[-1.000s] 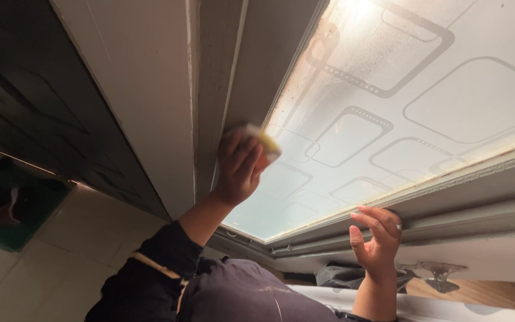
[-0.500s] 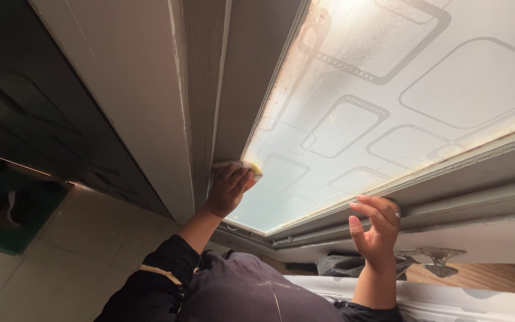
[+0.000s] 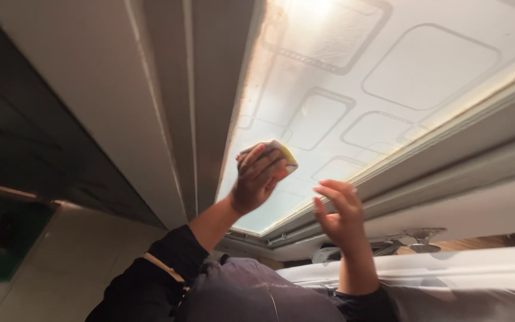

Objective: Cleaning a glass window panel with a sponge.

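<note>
My left hand is raised and shut on a yellow sponge, pressing it against a frosted glass pane printed with rounded square outlines. The sponge sits near the pane's left edge, beside the pale upright frame. My right hand hovers open just right of the sponge hand, fingers spread, close to the pane's lower frame rail and holding nothing. Dark sleeves cover both arms.
A dark glossy panel fills the left side, with a green object below it over beige tiles. A metal fitting sits under the frame rail, above a white surface.
My left hand slid the sponge down along the pane's left edge, then back up. My right hand let go of the lower frame rail and moved left toward the sponge hand.
</note>
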